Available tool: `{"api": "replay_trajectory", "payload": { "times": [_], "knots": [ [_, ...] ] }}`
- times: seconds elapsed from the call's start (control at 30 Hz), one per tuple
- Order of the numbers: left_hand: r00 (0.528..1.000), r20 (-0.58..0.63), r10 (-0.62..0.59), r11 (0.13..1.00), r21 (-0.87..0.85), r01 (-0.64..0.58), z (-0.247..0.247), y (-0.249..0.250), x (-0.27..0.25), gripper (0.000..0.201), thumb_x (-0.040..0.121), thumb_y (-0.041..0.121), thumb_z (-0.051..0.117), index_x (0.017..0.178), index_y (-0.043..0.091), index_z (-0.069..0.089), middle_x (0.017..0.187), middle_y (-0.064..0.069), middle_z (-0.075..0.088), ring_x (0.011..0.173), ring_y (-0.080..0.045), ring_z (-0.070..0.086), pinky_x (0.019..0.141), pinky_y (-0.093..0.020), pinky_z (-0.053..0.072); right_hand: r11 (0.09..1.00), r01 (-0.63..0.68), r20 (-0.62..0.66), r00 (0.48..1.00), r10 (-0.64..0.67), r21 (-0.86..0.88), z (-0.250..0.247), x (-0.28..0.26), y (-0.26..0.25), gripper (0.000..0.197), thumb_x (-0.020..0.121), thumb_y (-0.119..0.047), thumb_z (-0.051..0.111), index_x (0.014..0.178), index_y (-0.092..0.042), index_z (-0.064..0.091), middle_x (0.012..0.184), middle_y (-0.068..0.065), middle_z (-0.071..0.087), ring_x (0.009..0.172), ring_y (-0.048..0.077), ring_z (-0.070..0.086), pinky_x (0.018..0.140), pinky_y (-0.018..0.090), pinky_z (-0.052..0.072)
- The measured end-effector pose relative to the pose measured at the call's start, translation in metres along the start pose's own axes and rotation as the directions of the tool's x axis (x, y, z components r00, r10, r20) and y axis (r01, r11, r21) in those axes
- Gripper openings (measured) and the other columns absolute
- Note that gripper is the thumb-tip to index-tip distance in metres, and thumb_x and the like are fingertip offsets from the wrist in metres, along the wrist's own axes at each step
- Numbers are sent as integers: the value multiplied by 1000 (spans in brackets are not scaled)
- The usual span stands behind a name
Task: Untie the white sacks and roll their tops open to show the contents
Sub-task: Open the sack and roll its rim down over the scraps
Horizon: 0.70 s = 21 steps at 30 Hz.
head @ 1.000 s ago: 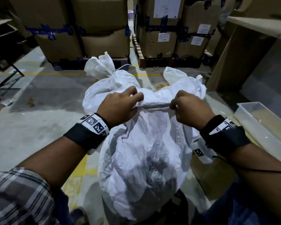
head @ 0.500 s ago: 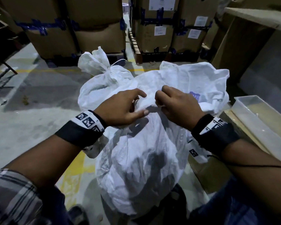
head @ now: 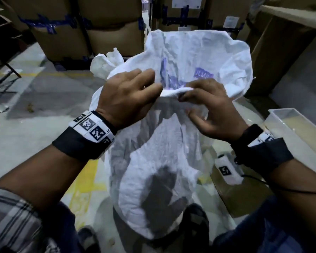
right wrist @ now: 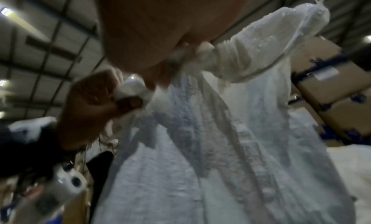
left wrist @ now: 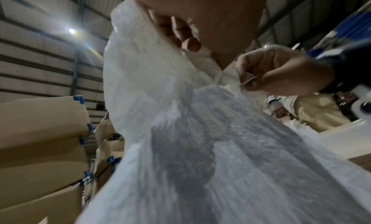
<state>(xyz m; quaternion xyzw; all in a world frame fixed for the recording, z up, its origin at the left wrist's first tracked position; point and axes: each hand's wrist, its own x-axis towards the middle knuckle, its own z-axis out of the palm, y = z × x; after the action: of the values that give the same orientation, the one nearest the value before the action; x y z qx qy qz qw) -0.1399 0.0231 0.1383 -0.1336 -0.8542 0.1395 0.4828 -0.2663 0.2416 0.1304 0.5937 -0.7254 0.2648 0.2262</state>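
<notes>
Standing on the grey concrete floor (head: 35,143) directly in front, between the knees: a crumpled white woven plastic sack (head: 159,161), its top untied and spread upward into a broad flap with purple printing (head: 202,73) on the inside face

Left hand (head: 128,99) at the near rim of the sack, fingers mostly extended and lying over the fabric, thumb side tucked against a small rolled fold of the white edge (head: 173,91); from the right wrist view, pinching that rolled edge between thumb and fingers (right wrist: 96,100). Right hand (head: 212,110) just beside it, touching the same fold, grip closed on the sack edge with thumb and curled fingers; seen the same way in the left wrist view (left wrist: 281,71), a bit of fabric held at the fingertips

Both hands close together, nearly touching, at the middle of the near rim. Contents of the sack hidden by the raised far flap

Behind and to the left, touching the first: a second white woven sack with its knotted top (head: 106,64). Farther back, stacked brown cardboard boxes with blue tape (head: 80,31). To the right, on a cardboard surface, a clear plastic rectangular bin (head: 299,123). Black wristbands with white coded markers (head: 91,126) on both wrists
</notes>
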Motion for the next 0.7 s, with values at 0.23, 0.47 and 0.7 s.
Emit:
{"api": "replay_trajectory", "payload": {
  "times": [0.23, 0.47, 0.7],
  "knots": [
    [869, 378, -319, 897, -177, 406, 25, 3, -20, 33, 88, 60, 60, 90, 29, 72, 99, 4, 61, 87, -21, 58, 71, -34, 46, 947, -312, 207, 934, 290, 80, 13, -13, 16, 35, 84, -11, 74, 115, -11, 59, 89, -4, 59, 79, 19, 58, 82, 41, 47],
    [383, 781, -494, 508, -98, 856, 46, -12, -46, 50, 91, 64, 53, 71, 20, 67, 76, 0, 68, 86, -25, 64, 72, -36, 50, 907, -294, 224, 903, 367, -302, 1, -19, 34, 26, 75, -8, 68, 99, -15, 65, 102, 5, 61, 101, 33, 59, 85, 47, 41],
    [406, 751, -521, 190, -362, 913, 57, -1, -36, 19, 91, 43, 67, 96, 25, 71, 94, 10, 74, 87, -5, 68, 75, -28, 51, 978, -133, 497, 845, 198, -163, 7, -17, -3, 65, 75, -48, 55, 134, -22, 48, 133, 1, 53, 117, 26, 54, 91, 42, 45]
  ]
}}
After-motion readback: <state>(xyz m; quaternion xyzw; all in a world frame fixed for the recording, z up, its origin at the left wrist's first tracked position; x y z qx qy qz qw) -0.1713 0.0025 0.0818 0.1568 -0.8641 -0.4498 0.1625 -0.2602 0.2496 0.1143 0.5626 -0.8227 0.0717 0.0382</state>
